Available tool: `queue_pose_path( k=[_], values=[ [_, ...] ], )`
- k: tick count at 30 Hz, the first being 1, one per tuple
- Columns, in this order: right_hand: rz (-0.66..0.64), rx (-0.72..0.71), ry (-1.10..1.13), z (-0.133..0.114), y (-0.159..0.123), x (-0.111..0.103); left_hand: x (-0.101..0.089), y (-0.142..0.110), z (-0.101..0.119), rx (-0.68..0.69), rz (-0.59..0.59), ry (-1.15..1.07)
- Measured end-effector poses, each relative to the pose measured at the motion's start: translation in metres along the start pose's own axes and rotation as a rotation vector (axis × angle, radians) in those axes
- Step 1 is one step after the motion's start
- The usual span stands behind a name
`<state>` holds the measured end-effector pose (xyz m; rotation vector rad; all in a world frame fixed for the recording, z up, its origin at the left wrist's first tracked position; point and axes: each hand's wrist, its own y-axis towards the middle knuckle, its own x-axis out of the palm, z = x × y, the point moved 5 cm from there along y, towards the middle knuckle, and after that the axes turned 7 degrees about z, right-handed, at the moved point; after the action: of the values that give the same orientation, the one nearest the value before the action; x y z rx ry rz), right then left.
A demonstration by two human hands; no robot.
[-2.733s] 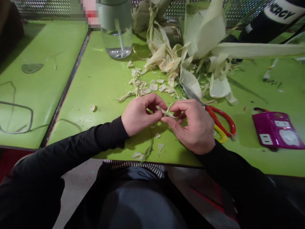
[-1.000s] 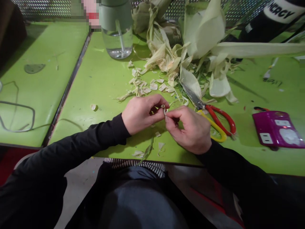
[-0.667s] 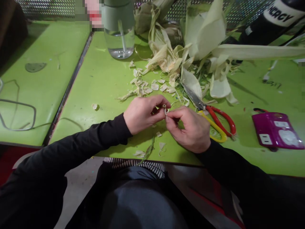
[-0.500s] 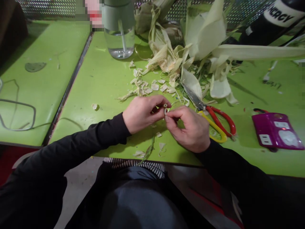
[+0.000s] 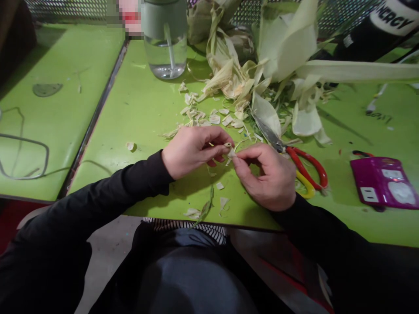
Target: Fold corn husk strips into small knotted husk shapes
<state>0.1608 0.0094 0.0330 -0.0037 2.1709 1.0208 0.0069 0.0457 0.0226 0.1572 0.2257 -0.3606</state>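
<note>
Two bare hands of ours meet above the green table, with one small husk piece between them. This piece is pale cream, thin and rolled, with a small round opening at its top end. We pinch it closed in the fingertips of our left hand, and our right hand pinches its lower part. The opening points upward; the long axis seems to go down, slightly to the right, but fingers partly cover it. On the black bottle we can read "NERGY". The dark writing on the table is too blurred for us.
</note>
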Motion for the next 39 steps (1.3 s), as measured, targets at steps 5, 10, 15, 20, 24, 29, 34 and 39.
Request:
queue_pose_path(
  k=[5, 10, 15, 20, 24, 29, 34, 39],
  values=[
    [-0.007, 0.031, -0.001, 0.001, 0.0, 0.0, -0.003, 0.0, 0.001, -0.035, -0.02, 0.01],
    [-0.006, 0.038, 0.001, 0.0, 0.001, -0.001, -0.004, 0.001, 0.002, -0.03, -0.047, 0.02],
    [-0.024, 0.059, 0.046, 0.001, 0.001, -0.001, -0.004, 0.002, 0.002, -0.016, -0.066, 0.01],
    [-0.076, 0.054, 0.104, 0.003, 0.003, 0.005, -0.004, 0.001, 0.007, 0.088, -0.019, 0.279],
    [-0.03, -0.019, 0.01, 0.001, 0.003, 0.005, 0.001, -0.001, 0.01, 0.139, 0.003, 0.512],
    [-0.048, -0.137, -0.12, -0.003, 0.002, 0.006, 0.007, -0.004, 0.007, 0.115, -0.013, 0.672],
    [-0.098, -0.182, -0.122, -0.003, 0.001, 0.008, 0.009, -0.008, 0.008, 0.04, -0.068, 0.814],
    [-0.121, -0.162, -0.083, -0.003, 0.001, 0.008, 0.007, -0.006, 0.008, -0.064, -0.119, 0.698]
  ],
)
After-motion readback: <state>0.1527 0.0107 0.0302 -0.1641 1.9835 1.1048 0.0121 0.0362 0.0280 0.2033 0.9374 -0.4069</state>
